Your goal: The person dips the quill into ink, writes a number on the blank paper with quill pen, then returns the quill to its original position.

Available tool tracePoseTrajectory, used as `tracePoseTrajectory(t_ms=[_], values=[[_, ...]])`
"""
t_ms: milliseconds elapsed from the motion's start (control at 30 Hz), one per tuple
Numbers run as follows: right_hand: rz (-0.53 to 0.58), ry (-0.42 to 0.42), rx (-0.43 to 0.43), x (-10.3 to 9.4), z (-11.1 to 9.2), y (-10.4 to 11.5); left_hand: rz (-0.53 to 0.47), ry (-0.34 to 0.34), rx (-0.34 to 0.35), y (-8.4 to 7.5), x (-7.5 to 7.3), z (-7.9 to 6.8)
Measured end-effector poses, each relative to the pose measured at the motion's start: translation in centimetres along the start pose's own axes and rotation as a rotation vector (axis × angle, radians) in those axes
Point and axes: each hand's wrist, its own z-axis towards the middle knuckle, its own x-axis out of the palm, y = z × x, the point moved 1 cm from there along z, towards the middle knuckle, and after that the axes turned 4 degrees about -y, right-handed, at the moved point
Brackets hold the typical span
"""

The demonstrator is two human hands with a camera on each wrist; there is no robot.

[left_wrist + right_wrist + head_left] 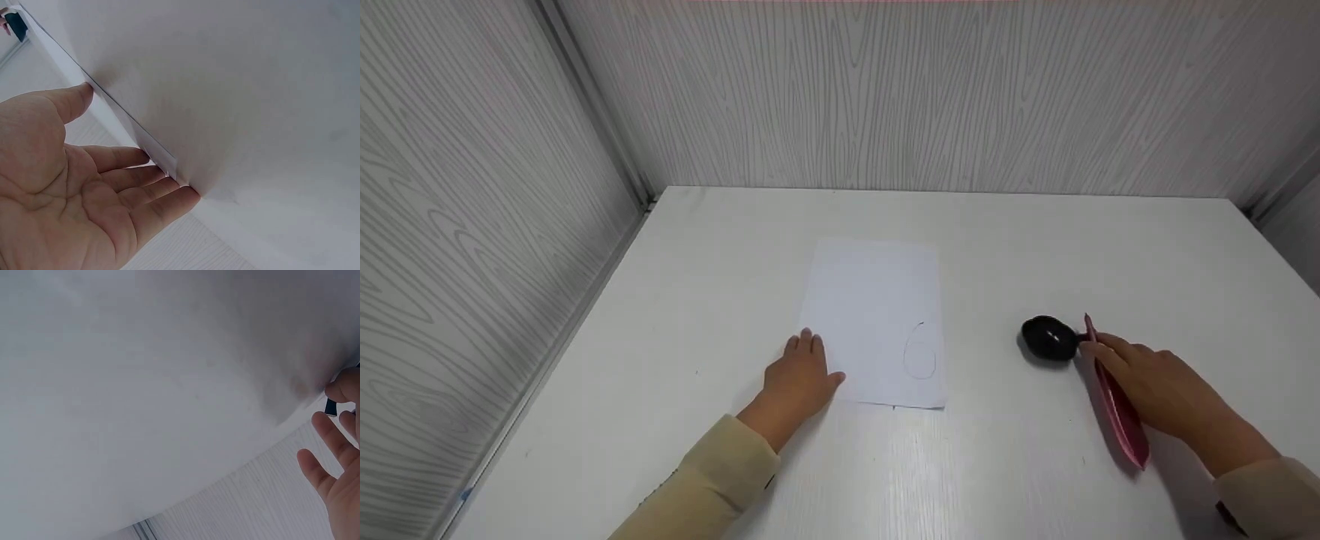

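My left hand (799, 379) lies at the left edge of a white sheet of paper (877, 292), fingers straight and thumb spread. In the left wrist view, the fingertips (183, 194) meet the paper's edge (132, 126). At the right, my right hand (1170, 382) grips a long, pointed pink-red thing (1121, 416), thumb over its upper part. Just beyond the thumb lies a glossy black rounded thing (1048, 337) with a short neck running to the fingertips. The right wrist view has a small dark piece (331, 407) below the thumb tip; the pink-red thing is not seen there.
A thin oval line (920, 352) is drawn near the paper's lower right corner. The white table (720, 255) reaches back to a grey wood-grain wall (885, 97). Another such panel (457, 247) rises along its left side.
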Motion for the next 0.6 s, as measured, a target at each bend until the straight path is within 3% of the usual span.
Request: tracePoseTrajectory(t_ms=[333,600], values=[[-0.015,0.114,0.018,0.32,0.01,0.25,-0.004,-0.024,-0.001,-0.02,0.26,0.15],[0.005,0.095,0.044,0.47,-0.17,0.19,-0.003,-0.034,0.004,-0.10,0.27,0.17]])
